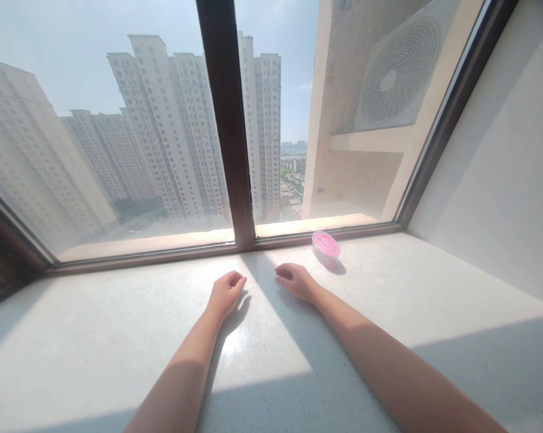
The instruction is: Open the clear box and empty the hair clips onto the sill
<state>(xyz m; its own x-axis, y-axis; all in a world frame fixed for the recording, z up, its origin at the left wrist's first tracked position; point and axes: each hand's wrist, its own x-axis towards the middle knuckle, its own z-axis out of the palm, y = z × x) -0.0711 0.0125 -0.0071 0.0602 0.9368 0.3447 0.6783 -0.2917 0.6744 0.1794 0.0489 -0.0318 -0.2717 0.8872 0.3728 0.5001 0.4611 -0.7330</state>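
Observation:
On the pale speckled windowsill (131, 337), my left hand (226, 293) rests with its fingers loosely curled. I see nothing held in it. To its right lies my right hand (297, 281), its fingers bent inward and a small gap showing between thumb and forefinger; it too appears to hold nothing. The hands are apart, facing each other. Beyond my right hand and a little to its right stands a small clear plastic container with a pink lid (326, 245), close to the window frame. Neither hand touches it.
Brown window frame (226, 120) bars border the sill at the back. A white wall (501, 192) closes off the right side. Behind the glass are tall apartment buildings (163, 120) and an air-conditioner unit (400, 75). Bands of sun and shadow cross the sill.

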